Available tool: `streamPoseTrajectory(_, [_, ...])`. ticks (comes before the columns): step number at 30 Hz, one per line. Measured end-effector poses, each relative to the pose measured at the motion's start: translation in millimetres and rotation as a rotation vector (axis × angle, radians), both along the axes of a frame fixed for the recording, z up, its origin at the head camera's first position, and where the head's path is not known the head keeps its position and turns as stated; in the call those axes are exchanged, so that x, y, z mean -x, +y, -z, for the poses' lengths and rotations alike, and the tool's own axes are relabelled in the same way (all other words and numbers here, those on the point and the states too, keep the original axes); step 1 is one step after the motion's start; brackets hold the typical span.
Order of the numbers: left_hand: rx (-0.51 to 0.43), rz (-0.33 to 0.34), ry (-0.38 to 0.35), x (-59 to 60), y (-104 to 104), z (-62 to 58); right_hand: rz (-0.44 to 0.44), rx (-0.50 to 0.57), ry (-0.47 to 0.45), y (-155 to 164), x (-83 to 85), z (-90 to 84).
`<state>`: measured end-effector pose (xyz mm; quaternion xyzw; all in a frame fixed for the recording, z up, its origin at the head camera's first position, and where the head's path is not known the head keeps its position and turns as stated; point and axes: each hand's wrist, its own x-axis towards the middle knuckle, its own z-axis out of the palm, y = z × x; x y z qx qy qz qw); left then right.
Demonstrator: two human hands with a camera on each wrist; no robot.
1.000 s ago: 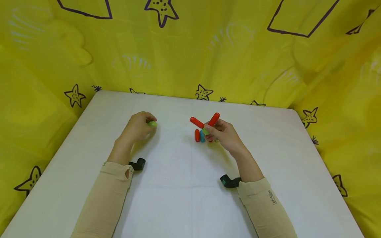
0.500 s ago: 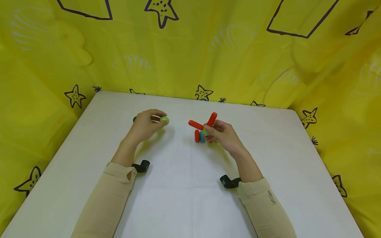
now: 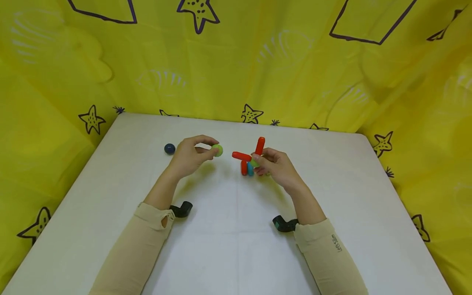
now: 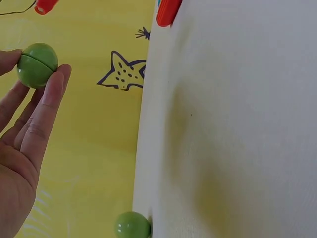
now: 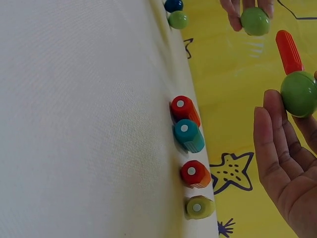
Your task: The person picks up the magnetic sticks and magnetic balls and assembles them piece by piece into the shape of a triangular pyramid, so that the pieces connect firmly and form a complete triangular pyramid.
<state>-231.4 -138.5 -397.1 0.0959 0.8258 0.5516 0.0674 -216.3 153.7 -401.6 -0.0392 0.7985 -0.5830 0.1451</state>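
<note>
My left hand [image 3: 193, 157] pinches a glossy green ball [image 4: 37, 65] between thumb and fingertips, raised over the white table. A seam runs around this ball. To its right, my right hand [image 3: 278, 168] grips another green ball [image 5: 299, 94] with two red sticks joined to it. One red stick [image 3: 241, 156] points left toward the left hand's ball, with a gap between them. The other red stick [image 3: 260, 145] points up and away. Below the right hand, a red stick [image 5: 185, 111], a teal stick [image 5: 189, 135], a second red stick [image 5: 195, 173] and a yellow-green stick [image 5: 200, 208] lie side by side.
A dark blue ball [image 3: 169, 148] rests on the table [image 3: 221, 254] left of my left hand. Beside it sits one more green ball [image 5: 178, 20], hidden behind the left hand in the head view. A yellow patterned curtain [image 3: 221, 73] surrounds the table's back and sides.
My left hand has lifted its green ball and carried it right, uncovering the blue ball. The joined red sticks in my right hand have turned counterclockwise; that hand has stayed in place.
</note>
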Motion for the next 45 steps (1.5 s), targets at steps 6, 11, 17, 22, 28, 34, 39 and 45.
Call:
streamPoseTrajectory(6, [-0.016, 0.022, -0.007, -0.9, 6, -1.1, 0.0, 0.008, 0.026, 1, 0.6, -0.2])
streamPoseTrajectory(11, [-0.024, 0.042, -0.008, -2.6, 9, -2.6, -0.005, 0.022, 0.044, 2, 0.4, 0.0])
streamPoseTrajectory(17, [-0.029, 0.058, -0.017, -3.0, 11, -2.4, -0.009, 0.027, 0.052, 2, 0.4, -0.2])
streamPoseTrajectory(22, [-0.022, 0.071, -0.02, -3.4, 13, -2.6, -0.012, 0.018, 0.05, 2, 0.2, -0.5])
streamPoseTrajectory(28, [-0.032, 0.07, -0.014, -4.7, 14, -3.5, -0.01, 0.012, 0.049, 1, 0.2, -0.2])
streamPoseTrajectory(34, [-0.037, 0.083, -0.014, -5.7, 17, -5.0, -0.008, 0.01, 0.044, 3, 0.3, 0.4])
streamPoseTrajectory(39, [-0.023, 0.082, -0.013, -6.5, 18, -5.8, -0.003, 0.017, 0.038, 3, -0.2, -0.4])
streamPoseTrajectory(45, [-0.01, 0.082, -0.024, -6.9, 20, -7.6, 0.001, 0.025, 0.038, 2, 0.3, -0.4])
